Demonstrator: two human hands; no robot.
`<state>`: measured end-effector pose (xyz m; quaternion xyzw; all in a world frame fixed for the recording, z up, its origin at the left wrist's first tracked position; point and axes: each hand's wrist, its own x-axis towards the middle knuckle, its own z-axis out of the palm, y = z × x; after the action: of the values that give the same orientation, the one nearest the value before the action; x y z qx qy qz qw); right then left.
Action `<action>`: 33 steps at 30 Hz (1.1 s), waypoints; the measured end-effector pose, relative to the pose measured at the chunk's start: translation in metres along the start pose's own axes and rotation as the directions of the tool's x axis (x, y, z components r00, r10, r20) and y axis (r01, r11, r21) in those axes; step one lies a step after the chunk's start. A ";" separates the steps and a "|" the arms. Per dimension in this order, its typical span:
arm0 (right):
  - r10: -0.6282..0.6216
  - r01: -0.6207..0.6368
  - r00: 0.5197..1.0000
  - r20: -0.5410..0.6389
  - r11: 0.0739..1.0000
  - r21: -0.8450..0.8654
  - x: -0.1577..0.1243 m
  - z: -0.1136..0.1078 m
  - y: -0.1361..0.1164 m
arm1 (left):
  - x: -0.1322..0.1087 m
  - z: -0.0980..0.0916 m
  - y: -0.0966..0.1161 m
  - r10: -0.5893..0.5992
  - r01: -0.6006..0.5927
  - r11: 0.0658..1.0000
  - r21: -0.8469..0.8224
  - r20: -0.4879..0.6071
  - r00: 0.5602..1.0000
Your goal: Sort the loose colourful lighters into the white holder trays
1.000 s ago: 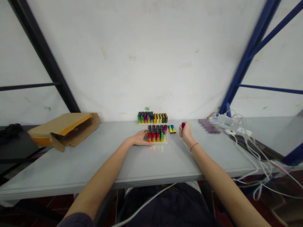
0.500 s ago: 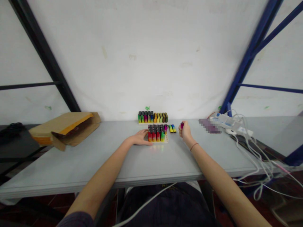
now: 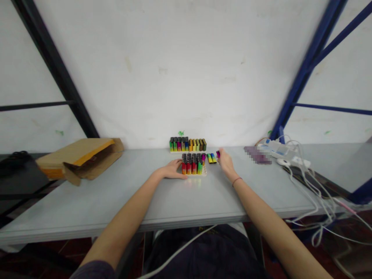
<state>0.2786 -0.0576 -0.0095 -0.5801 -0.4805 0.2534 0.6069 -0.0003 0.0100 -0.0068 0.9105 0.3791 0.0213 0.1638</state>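
My left hand grips the left side of a pale lighter rack, its thumb along the front edge and its fingers at the back. Several upright lighters with black tops fill most of it, red ones and a green one in front. Bare slots show at the rack's right end, below a purple lighter. My right hand is closed on a purple lighter, held tilted to the right of the rack. Between them, two yellow-and-blue lighters lie on the table.
Behind stands a second rack of lighters near the wall. An open cardboard envelope lies on the table's left. A power strip, white cables and a blurred-out purplish item occupy the right side.
My right hand has moved a little left toward the rack, and the purple lighter in it has gone from upright to tilted. My left hand has stayed in place.
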 end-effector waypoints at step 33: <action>-0.279 0.327 0.945 0.171 0.793 -0.514 0.007 0.000 0.015 | 0.001 0.001 -0.001 -0.006 0.006 1.000 -0.004 0.003 1.000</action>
<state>0.2856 -0.0491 -0.0219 -0.6304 -0.6441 0.0334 0.4320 -0.0001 0.0109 -0.0078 0.9090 0.3816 0.0200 0.1662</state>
